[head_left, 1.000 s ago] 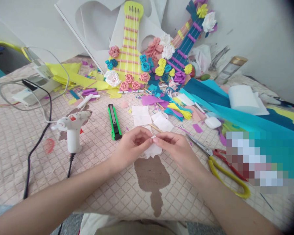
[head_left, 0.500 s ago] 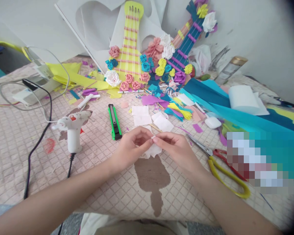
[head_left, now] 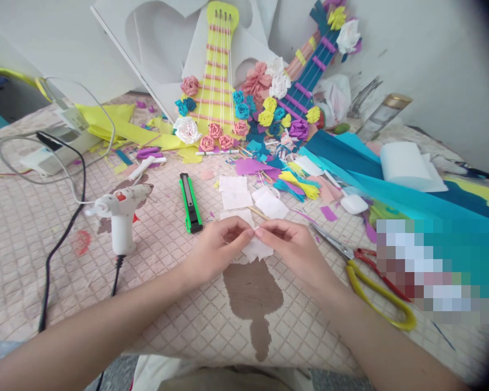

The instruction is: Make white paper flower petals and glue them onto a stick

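Observation:
My left hand (head_left: 218,248) and my right hand (head_left: 295,247) meet over the quilted pink cloth (head_left: 167,304), both pinching one small white paper piece (head_left: 257,250) between thumb and fingers. The paper hangs just above a brown patch in the cloth (head_left: 252,296). More white paper squares (head_left: 235,193) lie right behind my hands. A green utility knife (head_left: 190,203) lies to the left of my left hand. Scissors with yellow and red handles (head_left: 367,271) lie to the right of my right hand.
A white glue gun (head_left: 121,214) stands at the left with its black cord (head_left: 61,239) trailing forward. Two paper guitars (head_left: 218,76) with paper flowers (head_left: 264,117) lean at the back. Teal paper sheets (head_left: 391,184) and coloured scraps (head_left: 297,184) cover the right side.
My hands have barely shifted; the fingers worked the white paper slightly, which now sits a little lower and flatter between them.

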